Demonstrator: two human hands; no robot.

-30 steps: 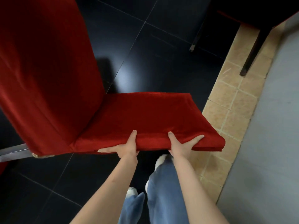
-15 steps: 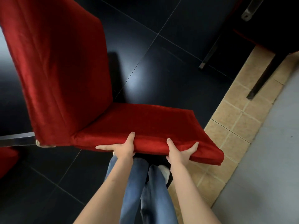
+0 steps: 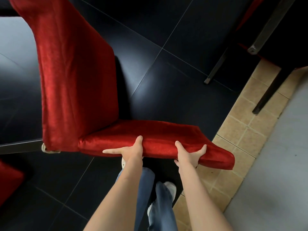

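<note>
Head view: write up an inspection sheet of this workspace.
Surface: glossy black floor tiles, with a tan tile strip and grey floor to the right.
Job's things: red chair, fabric-covered, a seat edge towards the person.
Clutter: nothing seen.
Grippers: left hand and right hand both grip the seat's near edge, thumbs on top.
Cables: nothing seen.
Surroundings: dark furniture legs at upper right; another red cushion at lower left; the person's jeans below.
</note>
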